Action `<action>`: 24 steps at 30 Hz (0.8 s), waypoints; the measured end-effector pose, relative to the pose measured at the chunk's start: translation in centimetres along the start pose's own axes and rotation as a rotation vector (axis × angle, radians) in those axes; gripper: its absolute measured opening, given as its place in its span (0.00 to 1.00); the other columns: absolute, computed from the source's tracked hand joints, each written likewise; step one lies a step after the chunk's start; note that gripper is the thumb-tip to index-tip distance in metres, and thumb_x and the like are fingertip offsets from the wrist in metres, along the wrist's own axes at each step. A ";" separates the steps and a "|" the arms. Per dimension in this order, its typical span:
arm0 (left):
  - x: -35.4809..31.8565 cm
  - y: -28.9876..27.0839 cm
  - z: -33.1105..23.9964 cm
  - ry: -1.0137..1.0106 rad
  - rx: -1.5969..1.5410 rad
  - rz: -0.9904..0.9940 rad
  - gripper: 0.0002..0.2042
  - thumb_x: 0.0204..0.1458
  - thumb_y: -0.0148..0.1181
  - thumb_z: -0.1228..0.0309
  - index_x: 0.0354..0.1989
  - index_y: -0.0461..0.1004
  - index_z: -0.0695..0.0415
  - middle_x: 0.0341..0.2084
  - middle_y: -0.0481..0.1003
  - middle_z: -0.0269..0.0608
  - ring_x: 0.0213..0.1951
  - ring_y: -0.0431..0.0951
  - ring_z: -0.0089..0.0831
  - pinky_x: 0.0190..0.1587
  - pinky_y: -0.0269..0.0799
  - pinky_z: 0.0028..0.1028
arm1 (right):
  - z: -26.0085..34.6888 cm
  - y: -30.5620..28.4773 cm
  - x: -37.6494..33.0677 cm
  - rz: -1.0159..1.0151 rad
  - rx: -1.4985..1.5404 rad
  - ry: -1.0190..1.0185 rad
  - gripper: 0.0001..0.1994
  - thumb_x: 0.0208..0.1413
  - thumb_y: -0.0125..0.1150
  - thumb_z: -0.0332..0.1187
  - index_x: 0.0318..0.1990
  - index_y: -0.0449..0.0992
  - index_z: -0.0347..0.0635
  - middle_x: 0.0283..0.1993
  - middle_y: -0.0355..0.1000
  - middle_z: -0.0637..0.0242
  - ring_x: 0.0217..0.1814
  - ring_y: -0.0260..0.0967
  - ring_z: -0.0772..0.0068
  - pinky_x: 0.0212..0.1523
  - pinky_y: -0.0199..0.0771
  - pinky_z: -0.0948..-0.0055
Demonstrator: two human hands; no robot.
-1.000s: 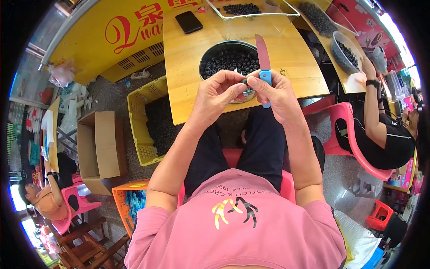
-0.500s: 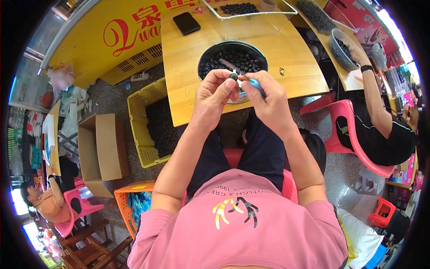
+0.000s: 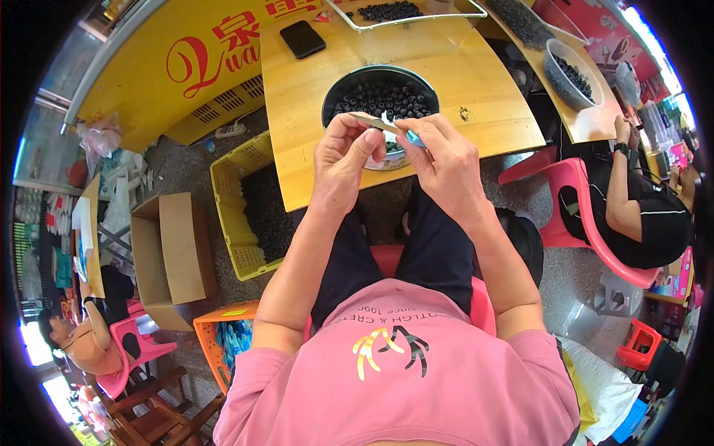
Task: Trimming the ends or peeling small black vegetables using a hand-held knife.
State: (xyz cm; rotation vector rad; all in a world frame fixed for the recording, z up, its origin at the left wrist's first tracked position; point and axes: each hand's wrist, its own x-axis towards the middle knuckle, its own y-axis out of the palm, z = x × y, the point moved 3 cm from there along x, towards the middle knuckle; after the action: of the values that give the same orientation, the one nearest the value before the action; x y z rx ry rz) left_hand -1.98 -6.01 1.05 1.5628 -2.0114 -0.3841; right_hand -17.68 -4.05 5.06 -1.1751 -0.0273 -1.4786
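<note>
My right hand [image 3: 450,163] is closed round the blue handle of a small knife [image 3: 378,123], whose flat blade points left across the fingertips of my left hand [image 3: 336,167]. The left thumb and fingers are pinched together just by the blade; whatever lies between them is hidden. Beyond both hands, on the wooden table [image 3: 476,83], stands a round metal bowl [image 3: 325,102] with many small dark round fruits [image 3: 387,95] in it. Some light and green bits show in its near part, partly covered by my fingers.
A black phone [image 3: 303,39] and a white-rimmed tray [image 3: 416,22] of dark fruits lie at the back. Left of my legs stand a yellow crate [image 3: 223,193] and a cardboard box [image 3: 186,245]. On the right a co-worker [image 3: 632,215] sits near a clear bowl [image 3: 554,70].
The knife blade has swung out over my left fingertips, and the small dark round thing seen between them is out of sight. The right co-worker's hand has left the clear bowl.
</note>
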 end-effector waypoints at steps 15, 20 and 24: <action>-1.1 0.1 -1.2 0.016 0.042 0.028 0.06 0.57 0.59 0.76 0.41 0.73 0.61 0.35 0.73 0.37 0.30 0.72 0.24 0.33 0.66 0.22 | -1.1 0.6 0.0 0.170 0.662 0.523 0.14 0.62 0.59 0.37 0.45 0.76 0.33 0.38 0.73 0.73 0.40 0.67 0.87 0.42 0.69 0.81; -1.0 0.1 -1.3 0.061 0.166 0.047 0.06 0.56 0.60 0.77 0.41 0.72 0.61 0.32 0.73 0.32 0.31 0.73 0.20 0.35 0.69 0.19 | 1.2 1.4 0.7 0.190 1.066 0.546 0.17 0.61 0.61 0.38 0.50 0.74 0.34 0.37 0.72 0.75 0.36 0.67 0.87 0.38 0.67 0.84; -1.6 -1.3 -2.4 0.051 0.222 0.078 0.06 0.55 0.58 0.80 0.40 0.73 0.61 0.33 0.73 0.32 0.31 0.73 0.20 0.36 0.69 0.19 | 0.8 2.1 0.6 0.266 1.053 0.654 0.16 0.60 0.61 0.40 0.47 0.76 0.37 0.36 0.72 0.74 0.33 0.64 0.88 0.34 0.63 0.86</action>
State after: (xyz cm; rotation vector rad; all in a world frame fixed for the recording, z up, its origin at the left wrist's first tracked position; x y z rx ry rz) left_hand 0.67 -4.54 1.85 1.6005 -2.1258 -0.0913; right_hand -15.51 -4.67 4.61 0.1598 -0.1713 -1.2564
